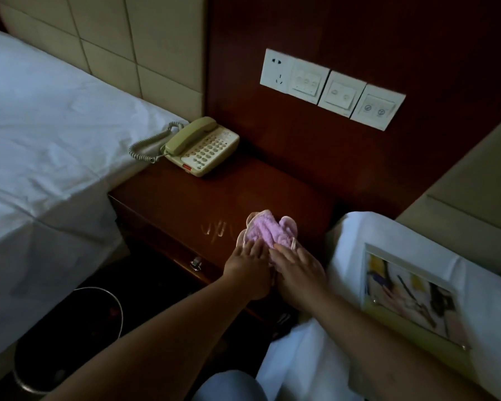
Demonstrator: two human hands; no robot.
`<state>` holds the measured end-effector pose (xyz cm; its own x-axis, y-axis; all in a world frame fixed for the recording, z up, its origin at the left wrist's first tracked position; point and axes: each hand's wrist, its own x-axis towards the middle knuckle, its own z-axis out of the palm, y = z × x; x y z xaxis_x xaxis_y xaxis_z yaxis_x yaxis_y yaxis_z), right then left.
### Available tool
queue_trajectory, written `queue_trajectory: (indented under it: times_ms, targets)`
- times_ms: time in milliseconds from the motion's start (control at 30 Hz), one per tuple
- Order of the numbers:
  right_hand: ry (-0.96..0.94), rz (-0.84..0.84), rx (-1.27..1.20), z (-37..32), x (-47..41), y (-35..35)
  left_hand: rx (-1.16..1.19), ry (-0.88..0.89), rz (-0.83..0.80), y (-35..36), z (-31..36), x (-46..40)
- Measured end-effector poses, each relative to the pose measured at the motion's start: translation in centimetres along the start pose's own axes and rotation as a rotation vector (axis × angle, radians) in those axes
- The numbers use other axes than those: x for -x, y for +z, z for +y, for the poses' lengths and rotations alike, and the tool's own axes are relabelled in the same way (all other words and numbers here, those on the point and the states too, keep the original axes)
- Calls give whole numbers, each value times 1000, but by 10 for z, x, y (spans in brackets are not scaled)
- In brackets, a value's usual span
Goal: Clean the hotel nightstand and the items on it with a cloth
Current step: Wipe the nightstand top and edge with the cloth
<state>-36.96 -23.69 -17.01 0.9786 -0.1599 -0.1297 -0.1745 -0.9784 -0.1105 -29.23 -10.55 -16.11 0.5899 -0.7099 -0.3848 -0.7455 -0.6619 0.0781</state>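
Head view: pink cloth (268,233) bunched at front right of nightstand (185,198), pressed flat by both hands side by side; left hand (248,266) and right hand (297,269) laid over cloth's near edge, fingers fairly straight, pressing rather than clenched, likely for even wiping pressure; faint streaks (214,228) seen on wood just left of cloth; telephone (201,147) kept at back left corner, apart from cloth, judged not yet wiped; framed card (411,296) laid on bed (388,244) at right, presumably moved there to free surface.
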Motion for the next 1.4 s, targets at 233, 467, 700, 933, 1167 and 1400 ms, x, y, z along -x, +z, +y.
queue_trajectory:
  times_ms: [233, 467, 700, 933, 1167, 1400]
  targets:
    - [72, -103, 2, 3, -58, -15, -23, -12, -12, -20, -27, -54]
    - [78, -82, -26, -9, -167, -25, -96, 2, 21, -55, -97, -126]
    - [29, -75, 9, -49, -201, -23, 32, -89, 186, -36, -152, -120]
    - [-28, -101, -9, -79, -132, -13, 37, -190, 8, -20, -126, -51]
    - [-50, -127, -38, -79, -89, -8, 57, -162, -29, -5, -105, -9]
    - [-47, -101, -27, -76, -133, -12, 53, -118, 4, -14, -134, -48]
